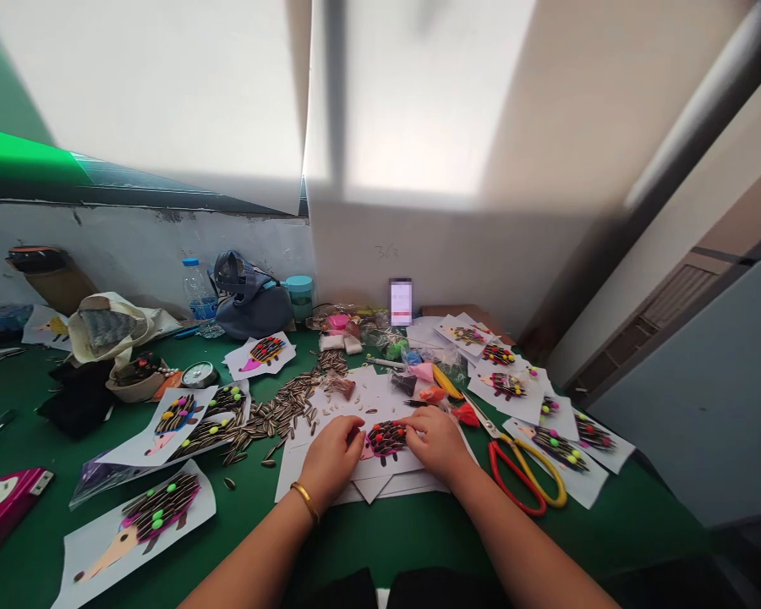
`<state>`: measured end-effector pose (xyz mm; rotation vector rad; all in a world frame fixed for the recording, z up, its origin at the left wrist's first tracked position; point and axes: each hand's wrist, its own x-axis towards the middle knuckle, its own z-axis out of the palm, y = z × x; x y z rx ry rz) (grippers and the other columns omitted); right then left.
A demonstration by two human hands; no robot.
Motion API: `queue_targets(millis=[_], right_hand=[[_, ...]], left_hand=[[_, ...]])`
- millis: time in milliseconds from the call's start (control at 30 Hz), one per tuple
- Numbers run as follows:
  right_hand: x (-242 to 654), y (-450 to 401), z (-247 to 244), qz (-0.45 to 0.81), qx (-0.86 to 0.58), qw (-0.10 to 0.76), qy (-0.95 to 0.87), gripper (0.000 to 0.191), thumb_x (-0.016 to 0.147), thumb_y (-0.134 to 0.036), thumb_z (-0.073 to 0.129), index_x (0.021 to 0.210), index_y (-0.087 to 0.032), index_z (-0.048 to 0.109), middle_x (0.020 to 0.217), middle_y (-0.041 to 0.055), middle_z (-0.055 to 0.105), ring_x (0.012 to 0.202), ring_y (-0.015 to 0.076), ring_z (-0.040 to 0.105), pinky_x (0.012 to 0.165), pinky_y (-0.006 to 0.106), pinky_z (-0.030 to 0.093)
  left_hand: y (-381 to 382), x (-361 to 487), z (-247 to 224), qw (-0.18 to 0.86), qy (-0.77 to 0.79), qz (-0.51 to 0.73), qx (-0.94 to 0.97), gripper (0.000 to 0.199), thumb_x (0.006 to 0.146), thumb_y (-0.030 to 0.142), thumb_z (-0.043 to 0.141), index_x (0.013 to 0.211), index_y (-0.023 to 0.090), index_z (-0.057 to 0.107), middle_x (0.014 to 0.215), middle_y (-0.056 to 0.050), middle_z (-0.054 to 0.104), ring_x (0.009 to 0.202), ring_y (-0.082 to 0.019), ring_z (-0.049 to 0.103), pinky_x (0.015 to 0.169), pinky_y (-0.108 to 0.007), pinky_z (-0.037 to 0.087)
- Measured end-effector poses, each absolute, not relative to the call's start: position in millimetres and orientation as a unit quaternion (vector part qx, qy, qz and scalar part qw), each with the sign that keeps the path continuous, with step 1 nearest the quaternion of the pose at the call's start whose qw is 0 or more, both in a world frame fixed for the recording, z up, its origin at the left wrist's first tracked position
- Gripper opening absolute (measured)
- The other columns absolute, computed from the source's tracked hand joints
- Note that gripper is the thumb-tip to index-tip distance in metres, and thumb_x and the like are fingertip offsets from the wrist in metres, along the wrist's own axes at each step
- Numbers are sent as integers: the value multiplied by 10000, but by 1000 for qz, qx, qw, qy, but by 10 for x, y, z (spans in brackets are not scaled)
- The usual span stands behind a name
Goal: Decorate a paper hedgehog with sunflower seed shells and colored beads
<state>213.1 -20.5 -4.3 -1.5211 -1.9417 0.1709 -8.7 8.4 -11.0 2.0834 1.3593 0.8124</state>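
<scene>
A hedgehog picture [388, 438] lies on white paper in front of me, its back covered with sunflower seeds and red dots. At its left edge is my left hand [334, 457], fingers curled and pressed together by the thumb; anything between them is hidden. My right hand [437, 441] rests at the picture's right side, with its index finger stretched out onto the seeds and the thumb slightly apart. Loose sunflower seeds [285, 408] spread to the left of the paper. Scissors [520, 461] with red and yellow handles lie to the right.
Finished-looking hedgehog cards [507, 385] overlap on the right, and more cards [143, 529] lie on the left. A phone [400, 302] stands against the wall. Small bags of coloured clay [412, 370], a bottle [199, 296], a blue bag [250, 300] and a magenta box cutter-like object [9, 512] share the green table.
</scene>
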Motion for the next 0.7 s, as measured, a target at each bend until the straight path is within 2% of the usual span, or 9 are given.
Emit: queue_targets(millis=[300, 700], right_hand=[[2127, -225, -66, 37, -569, 336, -750, 306, 793, -143, 534, 945, -251, 776, 806, 48, 695, 791, 194, 599, 750, 316, 450], [2122, -221, -103, 62, -558, 344, -753, 301, 796, -141, 533, 937, -244, 778, 796, 44, 682, 793, 193, 593, 761, 322, 450]], left_hand=[[93, -84, -117, 265, 503, 298, 767, 245, 873, 304, 504, 1043, 203, 649, 1034, -77, 676, 952, -215, 611, 855, -362, 473], [92, -86, -113, 258, 501, 293, 773, 242, 877, 318, 497, 1037, 210, 643, 1038, -69, 674, 972, -219, 613, 863, -359, 475]])
